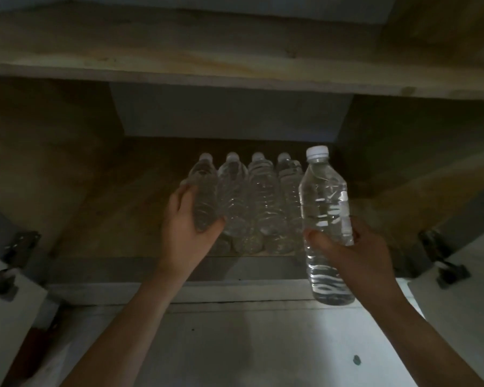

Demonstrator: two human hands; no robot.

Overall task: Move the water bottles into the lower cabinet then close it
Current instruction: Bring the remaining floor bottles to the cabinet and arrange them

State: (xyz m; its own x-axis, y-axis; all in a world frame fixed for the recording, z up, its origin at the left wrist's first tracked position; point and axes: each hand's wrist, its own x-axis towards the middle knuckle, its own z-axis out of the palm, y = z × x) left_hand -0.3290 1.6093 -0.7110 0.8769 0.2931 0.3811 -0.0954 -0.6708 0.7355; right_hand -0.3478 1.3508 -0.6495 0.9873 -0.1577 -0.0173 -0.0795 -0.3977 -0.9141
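Your right hand (355, 255) holds a clear white-capped plastic bottle (323, 196), probably to join the row (260, 205); your left hand (190, 222) has its grip around the leftmost bottle (204, 182).

The left hand (191, 222) and the right hand (358, 256) were seen bare. The left forearm (140, 317) and the right forearm (422, 328) were shown slim and uncovered down to the lower edge of the view.
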